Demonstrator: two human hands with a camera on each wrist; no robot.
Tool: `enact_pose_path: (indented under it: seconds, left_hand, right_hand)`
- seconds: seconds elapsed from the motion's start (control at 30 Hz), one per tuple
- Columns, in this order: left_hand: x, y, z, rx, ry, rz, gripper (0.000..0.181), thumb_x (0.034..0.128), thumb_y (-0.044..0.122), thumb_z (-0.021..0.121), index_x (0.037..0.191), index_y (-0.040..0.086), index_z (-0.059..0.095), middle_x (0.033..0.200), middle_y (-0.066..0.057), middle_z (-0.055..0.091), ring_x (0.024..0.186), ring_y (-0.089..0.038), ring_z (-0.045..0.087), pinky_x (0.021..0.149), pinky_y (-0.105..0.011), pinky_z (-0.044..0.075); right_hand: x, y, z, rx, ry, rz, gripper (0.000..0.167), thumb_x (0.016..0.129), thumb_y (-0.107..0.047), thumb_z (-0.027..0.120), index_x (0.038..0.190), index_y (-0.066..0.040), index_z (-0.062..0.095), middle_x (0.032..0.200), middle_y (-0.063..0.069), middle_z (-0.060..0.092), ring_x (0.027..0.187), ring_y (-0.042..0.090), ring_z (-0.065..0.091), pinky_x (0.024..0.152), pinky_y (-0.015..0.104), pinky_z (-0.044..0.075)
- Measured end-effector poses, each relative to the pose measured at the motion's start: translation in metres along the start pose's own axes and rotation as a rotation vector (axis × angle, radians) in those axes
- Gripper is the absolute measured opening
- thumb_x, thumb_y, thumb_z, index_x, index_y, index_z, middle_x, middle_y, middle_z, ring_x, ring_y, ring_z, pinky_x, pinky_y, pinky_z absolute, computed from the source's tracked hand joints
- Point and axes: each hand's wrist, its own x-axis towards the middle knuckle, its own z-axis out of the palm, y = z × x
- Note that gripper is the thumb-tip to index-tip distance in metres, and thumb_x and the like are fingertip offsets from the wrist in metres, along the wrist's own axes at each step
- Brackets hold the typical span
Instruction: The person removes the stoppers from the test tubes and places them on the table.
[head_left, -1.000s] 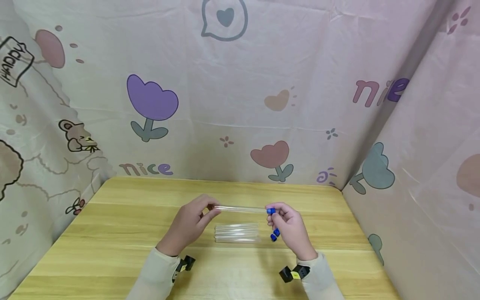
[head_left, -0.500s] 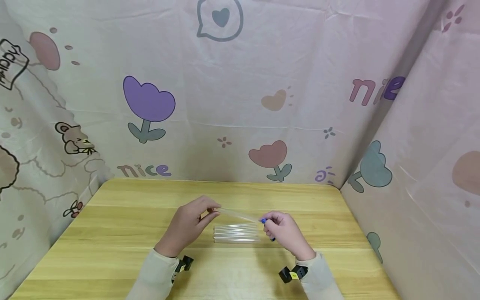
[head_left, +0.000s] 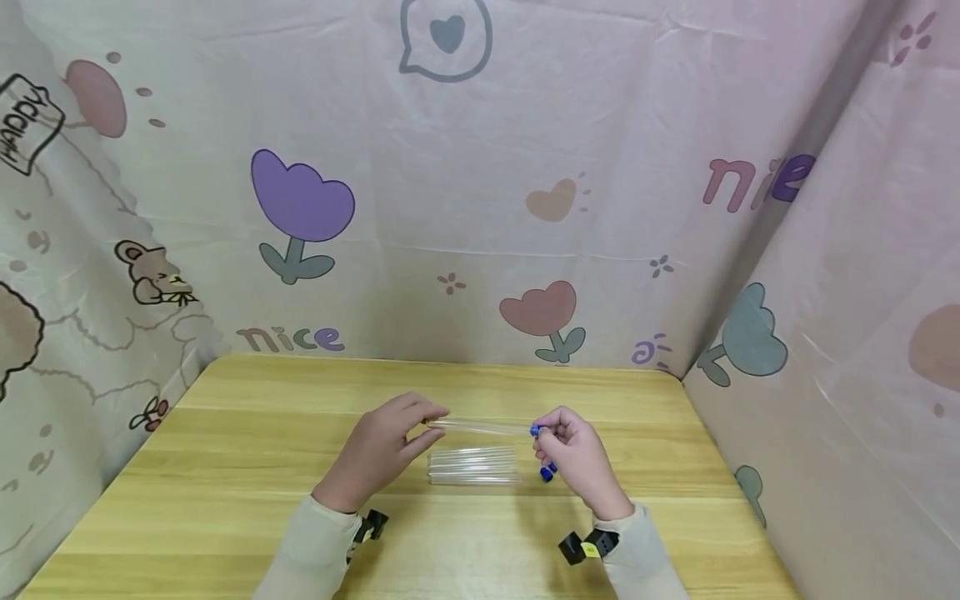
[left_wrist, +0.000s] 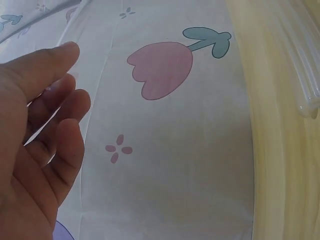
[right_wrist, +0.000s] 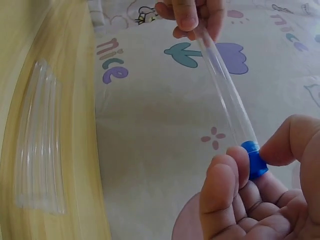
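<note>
A clear test tube point(head_left: 480, 426) is held level above the table, a blue cap point(right_wrist: 256, 161) on its right end. My right hand point(head_left: 576, 454) pinches that cap between thumb and fingers, as the right wrist view shows closely. At the tube's other end is my left hand point(head_left: 393, 442), its thumb and fingers spread apart around the end without a visible grip. In the left wrist view its fingers are loosely bent, and no tube shows between them. Several more clear tubes point(head_left: 474, 467) lie side by side on the table below.
Loose blue caps point(head_left: 547, 473) lie beside my right hand, partly hidden by it. The wooden table point(head_left: 225, 467) ends at a patterned cloth point(head_left: 420, 200) behind it and on both sides.
My left fingers have parted from their pinch on the tube's end. My right hand dipped with the cap and tilted the tube, then came back up, bringing the tube nearly level.
</note>
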Motion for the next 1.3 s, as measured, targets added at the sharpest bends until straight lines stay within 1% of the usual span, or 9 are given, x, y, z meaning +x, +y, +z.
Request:
enact_pose_path:
  seconds: [0.23, 0.43, 0.57, 0.73, 0.9, 1.0, 1.13, 1.23, 1.3]
  left_hand:
    - [-0.0006, -0.0015, 0.0001, -0.002, 0.011, -0.004, 0.018, 0.0919, 0.02, 0.08, 0.11, 0.017, 0.076, 0.106, 0.011, 0.07, 0.088, -0.003, 0.064, 0.075, -0.024, 0.056]
    - [-0.001, -0.0009, 0.0005, -0.004, 0.015, -0.015, 0.014, 0.0939, 0.021, 0.077, 0.107, 0.017, 0.075, 0.101, 0.011, 0.07, 0.08, -0.001, 0.059, 0.07, -0.022, 0.054]
    - [-0.0006, 0.0003, 0.0002, -0.012, 0.011, -0.027, 0.012, 0.0953, 0.021, 0.076, 0.106, 0.017, 0.075, 0.101, 0.011, 0.069, 0.078, 0.0, 0.057, 0.069, -0.021, 0.054]
    - [-0.0001, 0.0012, 0.0, -0.011, -0.003, -0.035, 0.006, 0.0999, 0.024, 0.07, 0.101, 0.018, 0.073, 0.096, 0.013, 0.066, 0.079, 0.001, 0.056, 0.071, -0.022, 0.054]
    - [-0.0014, 0.0012, 0.0006, -0.028, 0.007, -0.045, 0.026, 0.1059, 0.017, 0.06, 0.08, 0.02, 0.059, 0.079, 0.017, 0.052, 0.072, 0.001, 0.046, 0.063, -0.021, 0.047]
    - [-0.0019, 0.0012, 0.0007, -0.056, 0.014, -0.063, 0.032, 0.1064, 0.014, 0.057, 0.075, 0.02, 0.053, 0.075, 0.017, 0.046, 0.068, 0.0, 0.042, 0.06, -0.021, 0.043]
    - [-0.0019, 0.0014, 0.0002, -0.067, -0.01, -0.102, 0.025, 0.1064, 0.018, 0.059, 0.082, 0.021, 0.061, 0.077, 0.017, 0.049, 0.068, 0.0, 0.044, 0.063, -0.022, 0.046]
    - [-0.0013, 0.0028, -0.0009, -0.091, -0.037, -0.13, 0.012, 0.1064, 0.022, 0.06, 0.1, 0.019, 0.07, 0.083, 0.017, 0.055, 0.069, -0.001, 0.047, 0.065, -0.022, 0.049]
    - [-0.0011, 0.0036, -0.0013, -0.131, -0.052, -0.158, 0.014, 0.1061, 0.024, 0.061, 0.113, 0.017, 0.071, 0.087, 0.016, 0.058, 0.068, -0.002, 0.049, 0.064, -0.022, 0.049]
  right_hand:
    - [-0.0007, 0.0007, -0.0001, 0.056, -0.034, -0.064, 0.009, 0.099, 0.006, 0.056, 0.102, 0.003, 0.064, 0.089, 0.017, 0.065, 0.073, 0.018, 0.063, 0.066, 0.028, 0.057]
    - [-0.0012, 0.0026, -0.0008, 0.039, -0.051, -0.111, 0.011, 0.1, 0.005, 0.055, 0.104, 0.001, 0.064, 0.092, 0.025, 0.063, 0.073, 0.017, 0.061, 0.067, 0.031, 0.057]
    - [-0.0021, 0.0032, -0.0021, 0.034, -0.056, -0.147, 0.01, 0.1, 0.005, 0.055, 0.103, 0.001, 0.064, 0.091, 0.027, 0.062, 0.073, 0.015, 0.06, 0.066, 0.029, 0.055]
    - [-0.003, 0.0029, -0.0025, 0.042, -0.051, -0.186, 0.011, 0.098, 0.007, 0.057, 0.103, 0.001, 0.064, 0.088, 0.018, 0.061, 0.072, 0.012, 0.057, 0.064, 0.022, 0.051]
    - [-0.0044, 0.0023, -0.0012, -0.019, -0.024, -0.241, 0.014, 0.096, 0.007, 0.062, 0.102, -0.004, 0.066, 0.09, 0.009, 0.062, 0.076, 0.013, 0.058, 0.066, 0.023, 0.051]
    - [-0.0047, 0.0022, -0.0001, -0.066, -0.013, -0.27, 0.015, 0.095, 0.006, 0.064, 0.101, -0.008, 0.066, 0.091, 0.008, 0.064, 0.078, 0.015, 0.06, 0.067, 0.025, 0.053]
    - [-0.0043, 0.0013, 0.0006, -0.063, -0.003, -0.283, 0.016, 0.095, 0.006, 0.064, 0.103, -0.007, 0.065, 0.093, 0.012, 0.065, 0.078, 0.016, 0.06, 0.067, 0.026, 0.053]
    - [-0.0039, 0.0011, 0.0002, -0.051, 0.017, -0.281, 0.016, 0.094, 0.007, 0.064, 0.104, -0.005, 0.064, 0.093, 0.014, 0.065, 0.078, 0.015, 0.06, 0.068, 0.025, 0.053]
    - [-0.0035, 0.0011, 0.0001, -0.047, 0.029, -0.279, 0.017, 0.094, 0.008, 0.064, 0.104, -0.005, 0.064, 0.092, 0.013, 0.064, 0.077, 0.014, 0.059, 0.068, 0.024, 0.053]
